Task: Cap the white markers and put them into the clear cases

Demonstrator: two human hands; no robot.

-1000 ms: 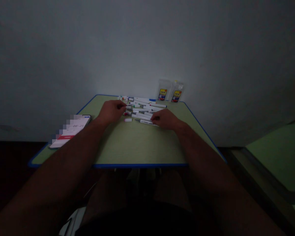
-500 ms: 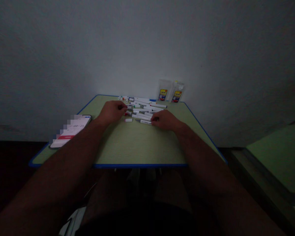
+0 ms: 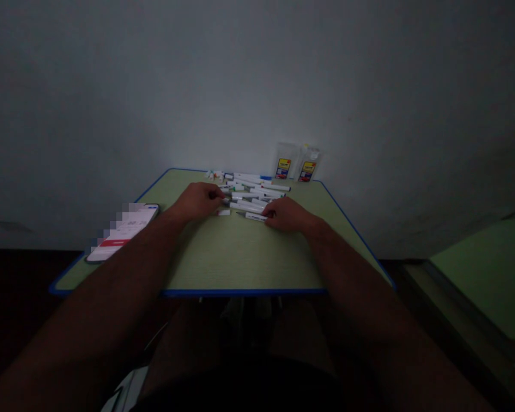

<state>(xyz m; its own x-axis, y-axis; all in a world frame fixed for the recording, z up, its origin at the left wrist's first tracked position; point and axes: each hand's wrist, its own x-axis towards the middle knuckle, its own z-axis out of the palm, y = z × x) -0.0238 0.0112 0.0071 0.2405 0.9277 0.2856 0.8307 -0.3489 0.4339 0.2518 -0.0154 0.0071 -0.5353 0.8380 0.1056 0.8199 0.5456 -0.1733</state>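
My right hand (image 3: 288, 215) is closed on the right end of an uncapped white marker (image 3: 254, 217), whose dark tip points left. It also lies against the right end of another white marker (image 3: 246, 208) just behind. On the left, my left hand (image 3: 199, 200) is pinched, its fingertips beside the left ends of the markers; what they hold, if anything, is too small and dark to make out. A loose white marker cap (image 3: 224, 213) lies in front of these fingertips. Behind both hands, several white markers (image 3: 257, 187) with coloured ends lie in a loose pile.
Several small caps (image 3: 214, 174) lie at the table's back left. Two clear plastic pouches (image 3: 284, 161) with yellow labels stand against the wall. A phone (image 3: 122, 234) lies at the left edge of the light-green table (image 3: 244, 257), which has a blue rim.
My left hand has shifted slightly right and nearer to me. The red piece beside its fingertips no longer shows. My right hand keeps its grip on the marker, nearly in place.
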